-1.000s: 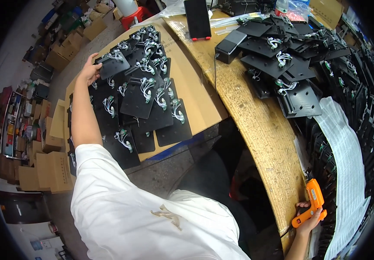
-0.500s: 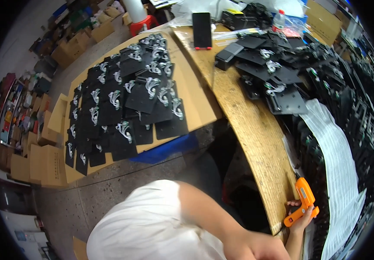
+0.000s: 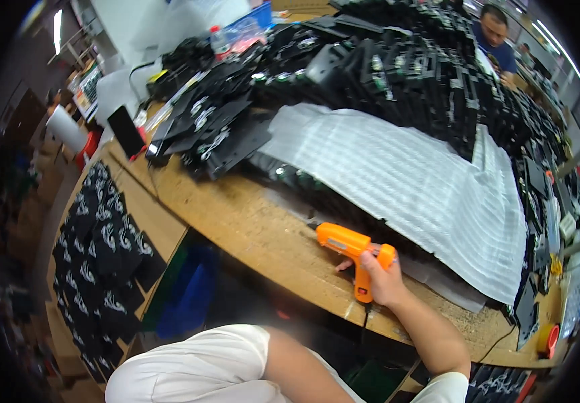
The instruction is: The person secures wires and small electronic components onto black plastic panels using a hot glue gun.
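Observation:
My right hand point(image 3: 385, 281) is wrapped round the handle of an orange hot glue gun point(image 3: 345, 240), and its fingertips show on the far side of the grip. The gun's dark nozzle points left, above the wooden bench point(image 3: 236, 232), with a cord hanging from the base of the handle. Behind the gun lies a white foam sheet point(image 3: 404, 178), draped over rows of black parts. My left forearm point(image 3: 303, 369) runs off the lower edge, so the left hand is out of the picture.
Stacked black panels point(image 3: 226, 124) with white cables crowd the bench's left end, beside a phone on a stand point(image 3: 126, 132). More panels point(image 3: 102, 262) cover a cardboard surface at left. A tape roll point(image 3: 548, 340) sits at right. Another person point(image 3: 495, 37) is at the back right.
The view has swung to the right, bringing the bench and foam sheet to the middle. My left hand has gone out of view. The glue gun stays in my right hand.

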Demonstrator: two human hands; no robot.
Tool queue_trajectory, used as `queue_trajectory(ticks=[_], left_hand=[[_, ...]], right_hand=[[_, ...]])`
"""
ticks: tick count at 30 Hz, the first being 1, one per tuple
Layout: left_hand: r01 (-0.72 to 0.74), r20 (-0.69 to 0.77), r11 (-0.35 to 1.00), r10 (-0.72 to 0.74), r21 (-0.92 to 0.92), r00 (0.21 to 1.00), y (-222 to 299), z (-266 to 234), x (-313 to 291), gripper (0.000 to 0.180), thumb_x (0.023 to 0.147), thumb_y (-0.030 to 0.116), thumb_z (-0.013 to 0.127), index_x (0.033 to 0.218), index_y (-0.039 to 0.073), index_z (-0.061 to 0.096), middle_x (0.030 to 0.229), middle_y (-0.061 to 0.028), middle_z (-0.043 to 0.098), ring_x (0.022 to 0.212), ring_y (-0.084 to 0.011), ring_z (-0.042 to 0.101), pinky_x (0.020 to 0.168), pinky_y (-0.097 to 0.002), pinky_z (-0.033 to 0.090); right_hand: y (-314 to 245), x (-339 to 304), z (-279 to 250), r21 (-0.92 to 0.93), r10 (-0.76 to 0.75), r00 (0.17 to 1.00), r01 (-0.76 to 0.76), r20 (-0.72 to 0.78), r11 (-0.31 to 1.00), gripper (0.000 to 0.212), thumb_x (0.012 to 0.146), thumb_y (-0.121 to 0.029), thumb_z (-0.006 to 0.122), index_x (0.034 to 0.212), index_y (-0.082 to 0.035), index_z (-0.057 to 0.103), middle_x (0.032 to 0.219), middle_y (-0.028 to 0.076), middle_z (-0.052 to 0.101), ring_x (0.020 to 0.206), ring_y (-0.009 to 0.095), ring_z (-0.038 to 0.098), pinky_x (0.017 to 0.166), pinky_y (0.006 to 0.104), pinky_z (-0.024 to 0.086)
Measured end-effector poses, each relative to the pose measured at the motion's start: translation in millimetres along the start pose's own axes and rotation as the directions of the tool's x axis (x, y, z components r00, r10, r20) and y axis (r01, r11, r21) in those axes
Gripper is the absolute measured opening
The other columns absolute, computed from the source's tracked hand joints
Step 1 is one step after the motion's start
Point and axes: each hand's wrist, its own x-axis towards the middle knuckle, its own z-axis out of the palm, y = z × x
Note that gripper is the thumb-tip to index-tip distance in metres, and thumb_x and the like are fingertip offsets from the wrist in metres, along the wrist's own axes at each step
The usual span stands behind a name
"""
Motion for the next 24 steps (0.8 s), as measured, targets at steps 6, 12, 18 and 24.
queue_trajectory(ticks=[6, 12, 18, 24], left_hand=[[0.024, 0.051, 0.980, -0.035, 0.196, 0.998, 6, -7, 16, 0.032, 0.092, 0.029, 0.064, 0.107, 0.000, 0.063, 0.106, -0.0128, 0.061, 0.095, -0.0238, 0.060, 0.078, -0.0363, 0.048], [0.011, 0.102, 0.940, -0.048, 0.342, 0.994, 8, -15, 28, 0.032, 0.091, 0.030, 0.065, 0.106, 0.002, 0.063, 0.106, -0.0116, 0.060, 0.095, -0.0255, 0.059, 0.078, -0.0371, 0.048], [0.032, 0.226, -0.620, 0.333, 0.784, 0.916, 81, -103, 99, 0.020, 0.068, 0.009, 0.075, 0.070, 0.011, 0.056, 0.058, -0.0006, 0.053, 0.044, -0.0182, 0.051, 0.039, -0.0270, 0.036], [-0.223, 0.025, -0.946, -0.224, 0.235, 0.974, 116, -198, 132, 0.051, 0.072, 0.040, 0.075, 0.114, 0.014, 0.063, 0.105, -0.0058, 0.065, 0.105, -0.0246, 0.057, 0.085, -0.0405, 0.043]], right_hand=[[4, -2, -7, 0.013, 0.015, 1.000, -0.015, -0.016, 1.000, 0.029, 0.097, -0.025, 0.056, 0.108, 0.001, 0.064, 0.085, 0.004, 0.068, 0.081, 0.011, 0.062, 0.076, 0.0280, 0.048], [3, 6, -7, -0.115, 0.123, 0.991, -0.118, 0.041, 0.986, 0.029, 0.097, -0.020, 0.054, 0.111, 0.004, 0.061, 0.093, 0.009, 0.068, 0.085, 0.015, 0.063, 0.082, 0.0318, 0.049], [-18, -3, -3, -0.077, 0.072, 0.992, -0.081, -0.104, 0.994, 0.034, 0.093, -0.035, 0.061, 0.092, -0.001, 0.064, 0.079, 0.004, 0.066, 0.070, 0.013, 0.059, 0.060, 0.0278, 0.048], [-18, -2, 1, -0.213, 0.045, 0.999, -0.048, -0.015, 0.976, 0.039, 0.092, -0.041, 0.061, 0.091, -0.003, 0.066, 0.074, 0.004, 0.065, 0.066, 0.010, 0.059, 0.062, 0.0281, 0.048]])
